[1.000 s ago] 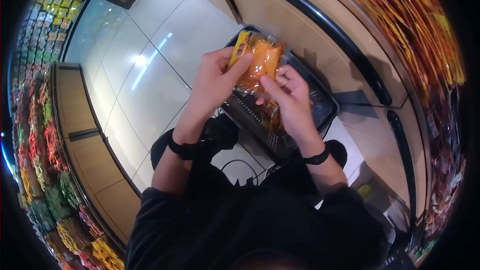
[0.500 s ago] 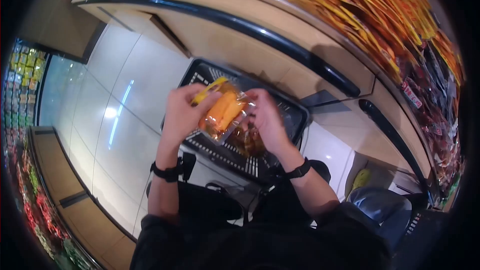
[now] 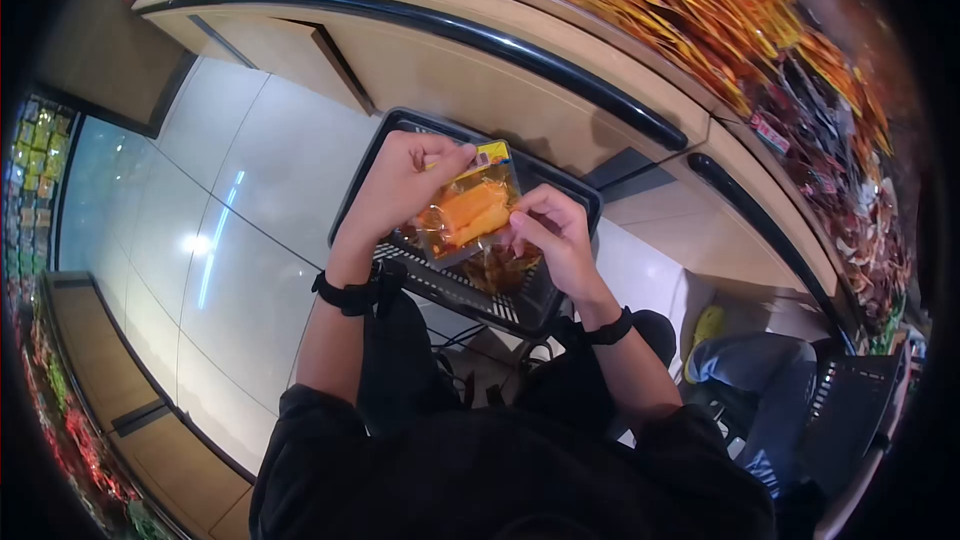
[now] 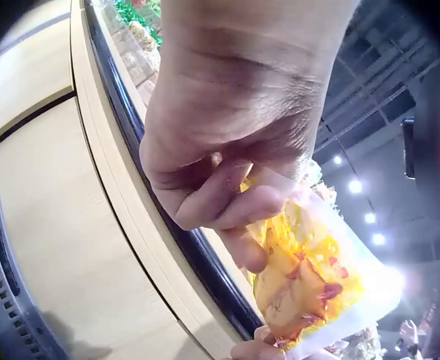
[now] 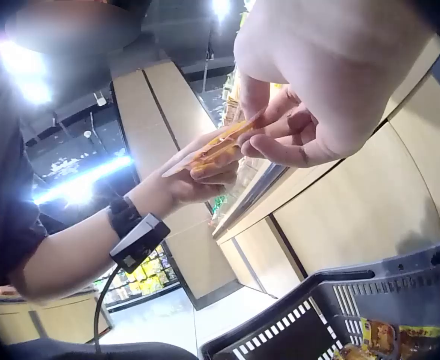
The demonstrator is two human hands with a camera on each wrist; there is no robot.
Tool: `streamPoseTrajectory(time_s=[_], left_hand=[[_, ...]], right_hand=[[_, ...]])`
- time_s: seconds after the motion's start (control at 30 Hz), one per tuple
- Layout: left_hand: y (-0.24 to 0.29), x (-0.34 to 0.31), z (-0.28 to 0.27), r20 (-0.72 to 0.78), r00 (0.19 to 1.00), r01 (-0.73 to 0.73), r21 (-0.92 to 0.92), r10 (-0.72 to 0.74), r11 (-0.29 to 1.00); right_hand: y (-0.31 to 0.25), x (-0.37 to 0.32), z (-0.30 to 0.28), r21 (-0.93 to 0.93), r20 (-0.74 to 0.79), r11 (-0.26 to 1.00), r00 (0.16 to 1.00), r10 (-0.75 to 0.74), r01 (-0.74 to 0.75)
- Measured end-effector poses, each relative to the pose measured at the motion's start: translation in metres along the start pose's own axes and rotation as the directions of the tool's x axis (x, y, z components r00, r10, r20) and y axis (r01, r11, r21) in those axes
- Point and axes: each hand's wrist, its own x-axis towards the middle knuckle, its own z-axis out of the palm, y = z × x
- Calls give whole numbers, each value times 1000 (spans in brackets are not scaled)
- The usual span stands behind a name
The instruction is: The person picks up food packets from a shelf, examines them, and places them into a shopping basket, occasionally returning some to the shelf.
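Observation:
A clear plastic snack packet (image 3: 475, 212) with orange pieces inside and a yellow label strip is held up over a black shopping basket (image 5: 280, 326). My left hand (image 3: 405, 180) pinches the packet by its label end, thumb on top. On the opposite edge, my right hand (image 3: 556, 237) pinches the packet between thumb and fingers. The left wrist view shows the packet's other face (image 4: 302, 289), yellow and orange with red bits, below curled left fingers (image 4: 239, 202). From the right wrist view the packet (image 5: 224, 142) appears nearly edge-on between both hands.
More snack packets (image 5: 378, 337) lie in the basket. A wooden counter with a black rail (image 3: 500, 45) runs behind it, heaped with orange packets (image 3: 650, 0). At right, another person's jeans-clad leg (image 3: 760, 370) and a second dark basket (image 3: 850, 400) are close by.
The packet has turned between my hands, its label strip moving from the left side to the top. The head view has swung, bringing the other person's leg and basket into sight.

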Motion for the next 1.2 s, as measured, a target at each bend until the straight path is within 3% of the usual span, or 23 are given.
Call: streamPoseTrajectory(time_s=[0.07, 0.17, 0.27, 0.33, 0.43, 0.5, 0.53, 0.63, 0.67, 0.73, 0.77, 0.8, 0.83, 0.87, 0.9, 0.97, 1.0, 1.03, 1.1, 1.17, 1.2], left_hand=[[5, 1, 0, 50, 996, -68, -76, 71, 995], [21, -2, -4, 91, 992, -86, -30, 88, 996], [14, -1, -3, 70, 989, -122, -98, 129, 988], [19, 0, -6, 48, 993, -109, -61, 112, 992], [21, -16, -14, 51, 998, 26, -55, -23, 998], [16, -21, -14, 89, 987, -131, -8, 132, 991], [16, -26, -16, 175, 980, -99, 1, 98, 995], [-6, -33, -13, 155, 987, -52, 121, 33, 991], [-27, -33, -13, 42, 999, -17, 113, 12, 993], [-39, -36, -23, -217, 961, 162, -77, -175, 984], [-81, -28, -37, -375, 925, -36, 65, 58, 997], [-90, -29, -43, -529, 849, 46, 58, -9, 997], [-123, -28, -70, -533, 839, 159, 43, -112, 986], [-180, -26, -93, -633, 769, 133, 26, -87, 991], [-206, -21, -112, -683, 709, 168, -76, -174, 983], [-226, -12, -130, -745, 649, 272, 32, -158, 962], [-238, -9, -132, -766, 611, 321, 5, -203, 947], [-258, -4, -136, -751, 625, 332, 11, -211, 943], [-296, 3, -141, -805, 552, 426, 46, -219, 904], [-323, 2, -139, -790, 545, 458, -1, -282, 889], [-364, 7, -155, -778, 591, 520, 164, -215, 838]], right_hand=[[0, -5, -4, 5, 35, 1000, 999, -25, 25], [-5, -9, -1, 0, 34, 998, 998, -58, 58], [-4, -13, 0, 8, 56, 998, 996, -66, 65], [-5, -8, 0, 7, 70, 998, 996, -60, 59], [-16, -2, 6, -1, 65, 999, 997, -47, 48], [-14, 3, 5, 1, 74, 999, 997, -38, 38], [-10, 3, 1, -12, 85, 1000, 996, -8, 9], [-3, 4, -14, -68, 129, 997, 991, 40, -31], [-14, 5, -14, -130, 124, 990, 990, 67, -51], [-27, 4, -27, -279, 94, 958, 991, 95, -65], [-32, 2, -42, -474, 61, 880, 998, 3, 27], [-49, -1, -56, -599, 70, 798, 997, -28, 64], [-71, -11, -64, -706, 65, 705, 997, -36, 72], [-92, -22, -70, -766, 61, 639, 998, -28, 65], [-113, -26, -78, -823, 70, 563, 997, -24, 72], [-130, -38, -106, -894, 167, 426, 985, 37, 136], [-133, -46, -118, -919, 146, 382, 984, 104, 96], [-125, -55, -141, -927, 163, 358, 979, 120, 111], [-100, -68, -180, -949, 22, 303, 938, 347, -90], [-44, -85, -225, -907, -125, 290, 853, 507, -306], [7, -105, -255, -922, -191, 215, 863, 467, -321]])
